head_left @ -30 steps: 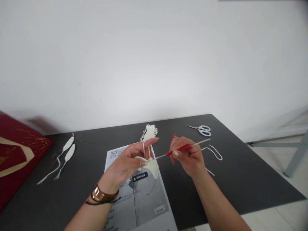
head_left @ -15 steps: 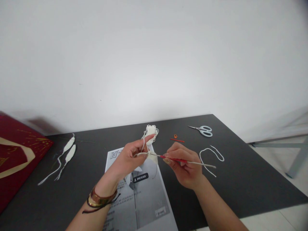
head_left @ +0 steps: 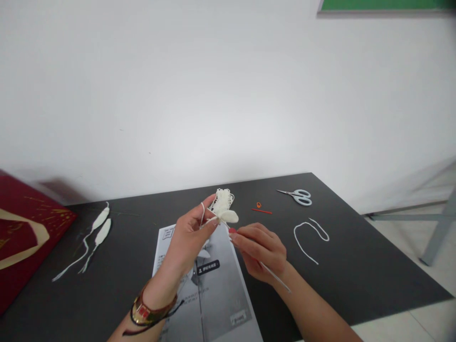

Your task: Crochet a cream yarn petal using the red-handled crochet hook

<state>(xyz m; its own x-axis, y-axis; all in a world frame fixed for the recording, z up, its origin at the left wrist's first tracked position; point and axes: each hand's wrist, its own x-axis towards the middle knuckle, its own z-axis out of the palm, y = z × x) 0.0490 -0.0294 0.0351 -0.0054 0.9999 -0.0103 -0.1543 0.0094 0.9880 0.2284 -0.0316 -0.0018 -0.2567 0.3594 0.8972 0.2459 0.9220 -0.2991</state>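
1. L hand (head_left: 190, 240) pinched the small white yarn piece (head_left: 230, 217) w/ thumb & finger. A strand of yarn (head_left: 203, 212) went round its pointer finger.
2. R hand (head_left: 261, 251) was curled snug round the hook (head_left: 276, 277); a bit of red handle poked out by the fingertips, the back end stuck out below.
3. The piece was up above the top of the printed sheet (head_left: 228, 289), by the yarn bundle (head_left: 224, 197). Couldn't tell if those two touched.
4. Hook's front end was at the piece. Tip too small to see, so couldn't say if it was in a loop.
5. Step in hand: prob. making a stitch.
6. Next move prob. called for: L hand to hold piece & yarn steady, R hand to catch yarn & pull it thru gently, so no loop slipped.
7. Scissors (head_left: 301, 196) lay off to the R, on the dark table (head_left: 342, 268).
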